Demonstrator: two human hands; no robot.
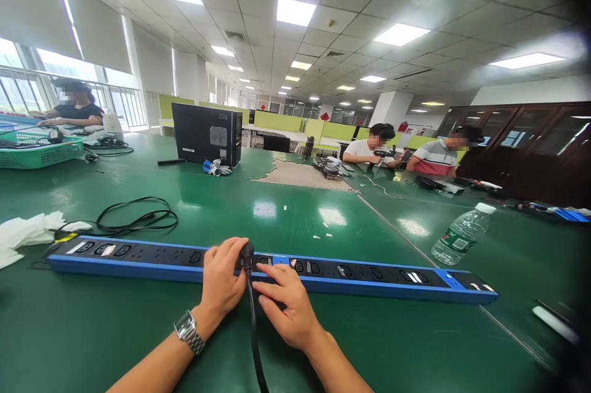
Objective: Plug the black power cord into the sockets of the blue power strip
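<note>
A long blue-and-black power strip [369,285] with several sockets lies across the green table in front of me. My left hand [224,276], with a metal watch on its wrist, is closed around a black power plug [248,252] at the middle of the strip. Whether the plug's pins are inside a socket is hidden. From the plug a thick black cord [253,325] runs down towards me between my forearms. My right hand [289,300] rests just right of the cord with fingers spread, fingertips at the strip's front edge, holding nothing.
A water bottle [463,234] stands tilted-looking at right. Behind the strip lie a coiled black cable [138,217] and white tissue [32,233]. Farther back are a black computer case [203,134] and a green basket [41,153]. Several people sit at the far sides.
</note>
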